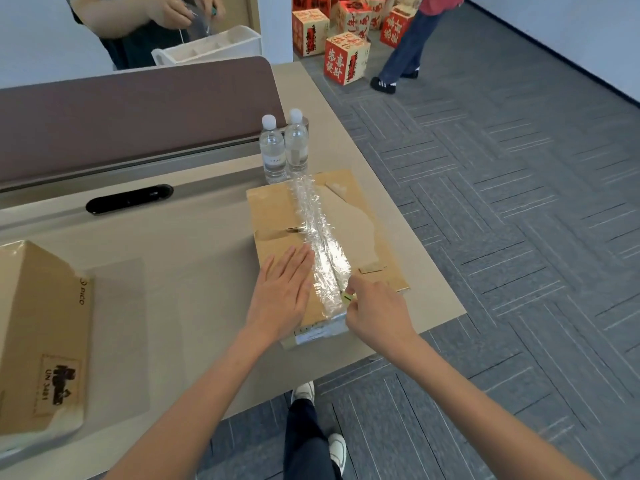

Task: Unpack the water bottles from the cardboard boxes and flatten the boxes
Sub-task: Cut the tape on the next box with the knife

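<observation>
Pinching a small yellow-green object [347,297], too hidden by fingers to identify, the right hand [375,308] sits at the near end of a crinkled clear tape strip [320,244]. Just left, the left hand [282,292] lies flat, fingers straight, on the sealed brown cardboard box [273,216]. Box and tape run lengthwise away from the pinch, toward two upright clear plastic water bottles [273,150] just beyond.

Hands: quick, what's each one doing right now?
Left hand: open, pressed flat on the cardboard box.
Right hand: pinches a small item beside the tape; unclear what.
</observation>
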